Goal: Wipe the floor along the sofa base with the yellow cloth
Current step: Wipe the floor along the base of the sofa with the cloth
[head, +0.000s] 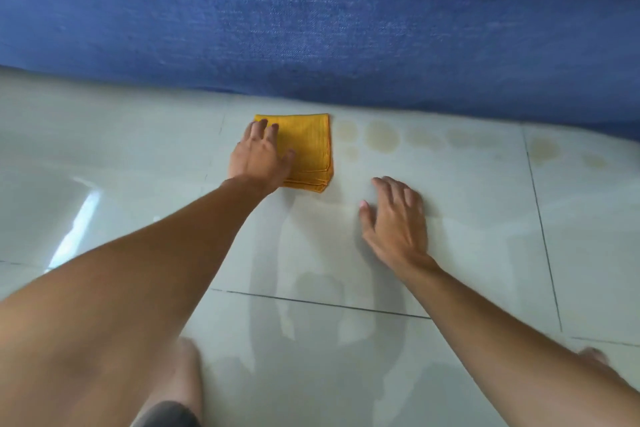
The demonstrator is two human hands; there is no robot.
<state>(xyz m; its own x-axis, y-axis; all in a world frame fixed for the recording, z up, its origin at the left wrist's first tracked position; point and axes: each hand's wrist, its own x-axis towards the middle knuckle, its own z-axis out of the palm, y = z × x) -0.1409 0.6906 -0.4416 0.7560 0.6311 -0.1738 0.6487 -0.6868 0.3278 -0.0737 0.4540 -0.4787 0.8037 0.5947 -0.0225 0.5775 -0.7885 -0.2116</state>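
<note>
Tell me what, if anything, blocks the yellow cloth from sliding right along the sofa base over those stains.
Nothing visible blocks it. The left hand lies flat on the yellow cloth, and the stains start just right of it along the sofa base. The right hand rests on the floor nearer the person, off that strip.

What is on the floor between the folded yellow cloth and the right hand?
In the head view, only bare, glossy pale tile floor lies between the folded yellow cloth and the right hand; the yellowish stains sit farther back, near the blue fabric sofa base.
</note>
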